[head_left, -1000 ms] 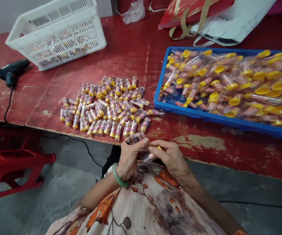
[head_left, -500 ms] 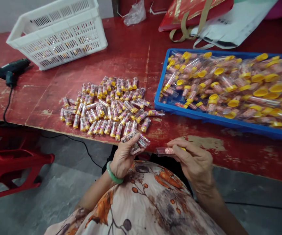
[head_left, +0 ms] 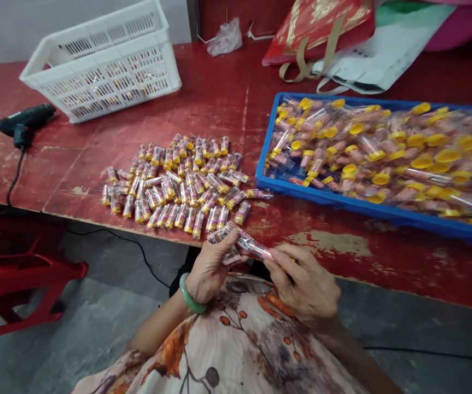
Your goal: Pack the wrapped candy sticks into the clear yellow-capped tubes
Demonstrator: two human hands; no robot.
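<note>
My left hand point(head_left: 209, 268), with a green bangle at the wrist, is closed on several clear printed plastic sleeves point(head_left: 229, 253). Between the fingers of my right hand point(head_left: 303, 282) is a clear tube point(head_left: 263, 253) of pinkish candy; its yellow cap is mostly covered by the fingers. The tube's far end meets one of the sleeves, but whether it has entered cannot be made out. Just beyond my left hand, many sleeved tubes point(head_left: 190, 189) with yellow caps lie spread on the red table point(head_left: 75, 158).
A blue tray point(head_left: 262, 148) heaped with capped tubes stands on the right. Toward the back left is a white plastic crate point(head_left: 108, 82), with a black heat gun point(head_left: 26, 123) beside it. Bags point(head_left: 321, 33) lie at the back right. A red stool point(head_left: 26, 273) stands lower left.
My right hand has moved left with the tube, bringing it from apart to against the sleeves in my left hand. My left hand has barely moved.
</note>
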